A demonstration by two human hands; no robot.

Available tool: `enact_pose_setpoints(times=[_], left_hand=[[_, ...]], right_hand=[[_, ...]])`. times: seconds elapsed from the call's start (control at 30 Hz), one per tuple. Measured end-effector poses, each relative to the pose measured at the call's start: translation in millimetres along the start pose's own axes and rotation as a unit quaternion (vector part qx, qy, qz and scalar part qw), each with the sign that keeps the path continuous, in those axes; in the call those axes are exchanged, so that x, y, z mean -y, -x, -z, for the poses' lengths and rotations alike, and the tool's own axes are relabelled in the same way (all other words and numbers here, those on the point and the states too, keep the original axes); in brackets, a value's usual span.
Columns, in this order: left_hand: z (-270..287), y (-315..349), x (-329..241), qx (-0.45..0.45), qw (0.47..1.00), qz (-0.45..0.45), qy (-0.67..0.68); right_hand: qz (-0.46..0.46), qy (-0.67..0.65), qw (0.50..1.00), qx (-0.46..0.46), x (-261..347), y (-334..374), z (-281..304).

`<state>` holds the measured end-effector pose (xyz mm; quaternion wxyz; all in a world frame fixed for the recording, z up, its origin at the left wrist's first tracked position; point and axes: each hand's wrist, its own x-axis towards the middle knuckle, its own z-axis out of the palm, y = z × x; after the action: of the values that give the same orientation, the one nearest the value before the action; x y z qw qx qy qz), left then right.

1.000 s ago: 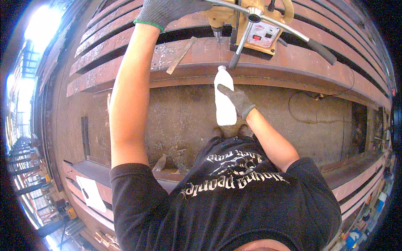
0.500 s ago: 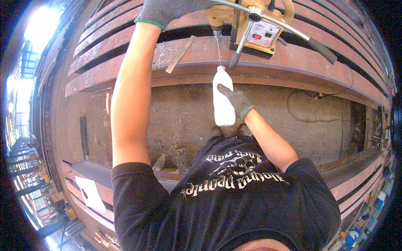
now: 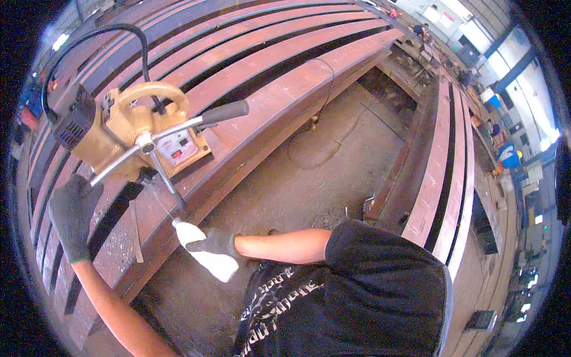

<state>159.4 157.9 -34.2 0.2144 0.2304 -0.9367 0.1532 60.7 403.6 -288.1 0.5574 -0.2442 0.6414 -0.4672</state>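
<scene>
A yellow magnetic drill (image 3: pixel 128 128) with long spoke handles stands on a rust-brown steel beam (image 3: pixel 267 113). My left hand (image 3: pixel 71 214), in a dark glove, is closed at the end of the lower-left spoke handle (image 3: pixel 116 165). My right hand (image 3: pixel 219 243), also gloved, grips a white squeeze bottle (image 3: pixel 208 262). The bottle's nozzle points up toward the beam's edge just below the drill. My black printed shirt (image 3: pixel 357 297) fills the lower middle.
More long rusty beams (image 3: pixel 452 154) run in parallel on both sides. Between them lies a dusty concrete floor (image 3: pixel 309 190) with a thin cable (image 3: pixel 324 128). A black power cord (image 3: pixel 140 44) arcs up from the drill. Workshop clutter sits far right.
The view has swung round, so the drill now sits upper left instead of top centre. My right hand still holds the bottle up at the drill, and my left stays by the handle.
</scene>
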Motion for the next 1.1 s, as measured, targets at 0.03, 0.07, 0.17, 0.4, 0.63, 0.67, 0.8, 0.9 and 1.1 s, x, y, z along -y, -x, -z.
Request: enact_pose_setpoints(times=[0.03,0.07,0.17,0.4,0.63,0.67,0.8,0.9,1.1], left_hand=[[0,-4,-5,-0.011,1.0,-0.003,0.015],[-1,-6,-6,-0.006,1.0,-0.006,0.008],[-3,-9,-8,-0.005,1.0,-0.014,-0.001],[0,-3,-5,0.002,1.0,0.005,0.02],[-6,-6,-6,0.026,0.999,0.029,-0.004],[-6,-3,0,0.032,0.999,0.032,-0.03],[-4,-3,0,0.026,0.999,0.021,-0.033],[-10,1,19,-0.051,0.997,-0.051,-0.016],[5,9,20,-0.016,1.0,-0.006,-0.005]], right_hand=[[0.012,-0.015,1.0,-0.003,1,4,4],[0.023,-0.03,0.999,0.0,1,8,5],[0.006,-0.033,0.999,-0.003,-21,-11,3],[-0.008,-0.065,0.998,0.007,-17,-7,2],[-0.044,-0.002,0.999,-0.012,2,4,8],[-0.049,0.015,0.999,-0.015,5,2,1],[-0.071,-0.046,0.996,-0.031,14,3,-12],[-0.111,-0.07,0.991,-0.013,12,-5,-21],[-0.097,-0.063,0.993,-0.001,6,-11,-31]])
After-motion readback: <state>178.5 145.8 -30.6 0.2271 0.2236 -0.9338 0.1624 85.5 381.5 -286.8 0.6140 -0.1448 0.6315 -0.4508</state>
